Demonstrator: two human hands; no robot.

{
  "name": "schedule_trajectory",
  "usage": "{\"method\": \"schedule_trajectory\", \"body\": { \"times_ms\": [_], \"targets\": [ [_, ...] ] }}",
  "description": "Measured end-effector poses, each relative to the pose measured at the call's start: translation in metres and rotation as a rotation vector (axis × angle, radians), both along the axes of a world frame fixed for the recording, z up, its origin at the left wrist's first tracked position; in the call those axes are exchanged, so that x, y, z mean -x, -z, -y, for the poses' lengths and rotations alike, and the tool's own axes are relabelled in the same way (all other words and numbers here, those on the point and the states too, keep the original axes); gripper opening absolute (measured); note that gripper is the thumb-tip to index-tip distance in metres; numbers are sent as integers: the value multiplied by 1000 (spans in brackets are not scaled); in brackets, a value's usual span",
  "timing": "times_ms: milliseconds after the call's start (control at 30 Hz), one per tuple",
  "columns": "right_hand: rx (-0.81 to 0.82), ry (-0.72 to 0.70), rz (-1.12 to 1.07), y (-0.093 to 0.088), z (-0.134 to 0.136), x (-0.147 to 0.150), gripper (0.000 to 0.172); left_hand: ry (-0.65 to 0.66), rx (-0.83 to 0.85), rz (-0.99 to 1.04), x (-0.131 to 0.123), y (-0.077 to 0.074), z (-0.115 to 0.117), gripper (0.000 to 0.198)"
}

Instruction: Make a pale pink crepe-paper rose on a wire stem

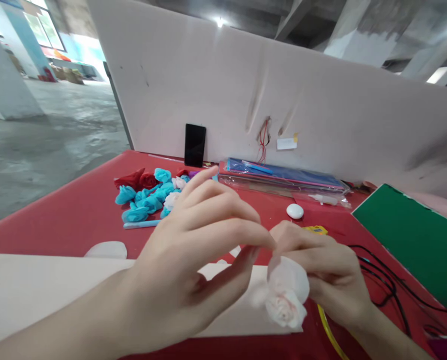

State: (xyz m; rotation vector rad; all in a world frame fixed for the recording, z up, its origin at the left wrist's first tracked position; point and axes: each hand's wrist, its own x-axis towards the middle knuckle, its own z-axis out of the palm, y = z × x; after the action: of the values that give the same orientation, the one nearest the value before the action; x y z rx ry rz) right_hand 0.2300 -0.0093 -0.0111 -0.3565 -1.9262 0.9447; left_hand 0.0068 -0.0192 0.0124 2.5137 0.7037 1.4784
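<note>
My right hand (321, 275) is closed around a pale pink paper rose (288, 295), holding it just above the red table (66, 215). My left hand (193, 250) reaches across to it, thumb and forefinger pinched at the rose's upper edge while the other fingers stretch out. A white sheet (32, 290) lies under both hands.
A pile of blue, red and white paper roses (148, 195) lies at the back left. A black phone (194, 145) leans on the white partition. Packs of coloured paper (283, 175), a white round object (294, 211), a green board (411, 240) and black cables (388, 285) are on the right.
</note>
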Motion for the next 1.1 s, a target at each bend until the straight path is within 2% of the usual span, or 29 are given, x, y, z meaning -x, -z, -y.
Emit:
{"method": "schedule_trajectory", "body": {
  "times_ms": [67,200,367,567,833,1100],
  "targets": [
    [-200,67,68,-11,3,-3,18,107,56,-42,2,-4,1,26],
    [-451,185,236,-27,9,-7,18,250,154,-45,4,-9,-1,28],
    [-617,251,363,-36,13,-11,20,334,210,-43,6,-5,0,30],
    [-561,259,385,-36,18,-10,21,382,208,-87,4,-3,1,31],
    [-428,147,303,-31,11,-9,19,369,156,-77,5,-2,0,19],
    [-313,91,293,-28,12,-6,33,357,128,-104,4,-5,0,15]
  ]
}}
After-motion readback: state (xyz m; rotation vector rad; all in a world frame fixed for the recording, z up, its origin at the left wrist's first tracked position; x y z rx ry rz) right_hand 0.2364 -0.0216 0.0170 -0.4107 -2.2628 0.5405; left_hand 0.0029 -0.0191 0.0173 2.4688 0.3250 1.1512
